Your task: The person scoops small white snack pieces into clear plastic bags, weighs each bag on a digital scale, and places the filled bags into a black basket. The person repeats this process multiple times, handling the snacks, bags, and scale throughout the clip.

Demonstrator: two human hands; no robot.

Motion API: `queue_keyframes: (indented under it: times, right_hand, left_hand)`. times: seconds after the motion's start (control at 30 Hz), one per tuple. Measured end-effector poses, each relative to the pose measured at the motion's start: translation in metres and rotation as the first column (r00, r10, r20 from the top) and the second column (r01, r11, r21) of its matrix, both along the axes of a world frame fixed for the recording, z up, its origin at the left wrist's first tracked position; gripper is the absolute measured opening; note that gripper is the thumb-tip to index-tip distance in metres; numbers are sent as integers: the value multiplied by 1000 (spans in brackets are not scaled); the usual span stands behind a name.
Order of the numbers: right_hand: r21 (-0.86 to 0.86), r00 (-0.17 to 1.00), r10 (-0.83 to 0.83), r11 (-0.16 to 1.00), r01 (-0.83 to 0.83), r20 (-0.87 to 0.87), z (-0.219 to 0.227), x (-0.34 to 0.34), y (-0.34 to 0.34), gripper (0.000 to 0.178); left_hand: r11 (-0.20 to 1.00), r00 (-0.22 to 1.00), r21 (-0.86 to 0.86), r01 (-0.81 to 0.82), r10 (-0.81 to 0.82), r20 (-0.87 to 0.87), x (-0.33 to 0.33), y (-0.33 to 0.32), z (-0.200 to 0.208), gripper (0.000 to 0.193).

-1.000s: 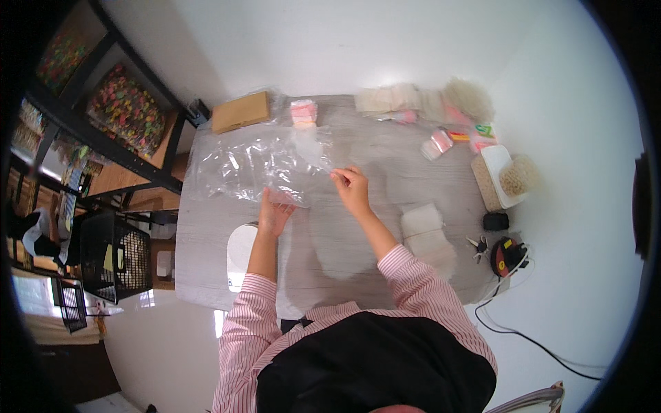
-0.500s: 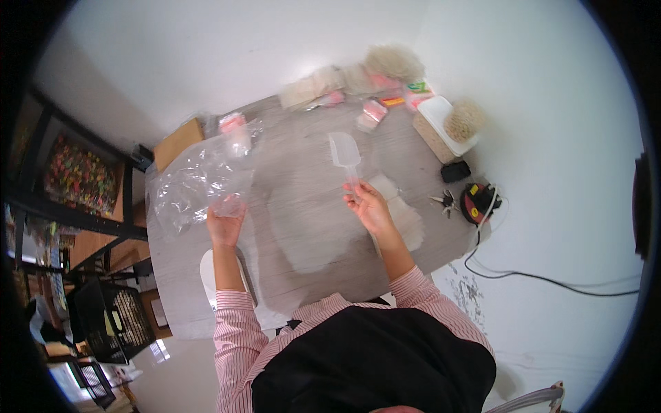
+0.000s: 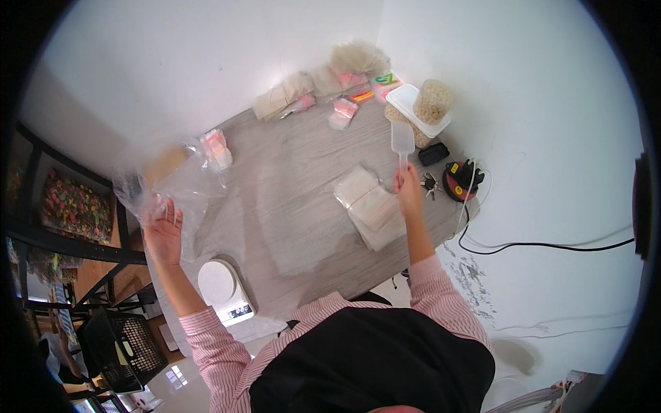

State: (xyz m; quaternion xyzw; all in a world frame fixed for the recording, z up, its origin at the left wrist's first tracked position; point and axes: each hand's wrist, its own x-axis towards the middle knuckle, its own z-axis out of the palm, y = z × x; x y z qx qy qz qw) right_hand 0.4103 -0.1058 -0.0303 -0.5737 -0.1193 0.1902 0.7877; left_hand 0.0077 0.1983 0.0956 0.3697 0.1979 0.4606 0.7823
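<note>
The right hand [image 3: 407, 184] closes around the handle of a translucent whitish plastic scoop [image 3: 403, 138] with a broad, squarish bowl and a narrow straight handle. The scoop extends from the fingers toward the far side of the grey wood-grain desk [image 3: 289, 206], its bowl overlapping in view the near side of a rectangular container of beige pieces with a white top [image 3: 406, 96]; whether they touch cannot be told. The bowl looks empty.

The left hand [image 3: 164, 234] is at a large, clear, crumpled plastic bag [image 3: 196, 182] at the desk's left edge. Its fingers are extended and slightly curved against the film; whether they pinch it cannot be told. The bag is thin, glossy and creased, spreading beyond the fingertips and to their right.

A banded stack of flat, translucent whitish packets [image 3: 368, 196] lies just left of the right hand, and a white kitchen scale with a round platform [image 3: 219, 281] sits near the left forearm.
</note>
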Motion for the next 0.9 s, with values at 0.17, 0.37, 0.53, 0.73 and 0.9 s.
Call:
queue_keyframes:
  times: [0.17,0.37,0.53,0.73,0.9]
  right_hand:
    - [138,993,-11,990,27,-115,9,79,74,16]
    - [-5,950,-243,969,247,-197,-4,159,133,28]
    - [67,921,-266,953,296,-285,-23,192,143,26]
    - [83,833,-289,926,369,-471,-8,174,136,34]
    - [-74,895,-364,931,357,-258,-14,45,117,35]
  left_hand:
    - [998,994,-37,-52,48,-102,6,-17,-20,43]
    - [996,995,-87,-32,24,-93,6,-30,-23,45]
    - [992,997,-111,-55,48,-61,-4,-45,-24,45]
    - [987,999,-154,38,-37,8,-12,-66,-45,43]
    - [965,962,-195,178,-129,241,12,-97,-56,44]
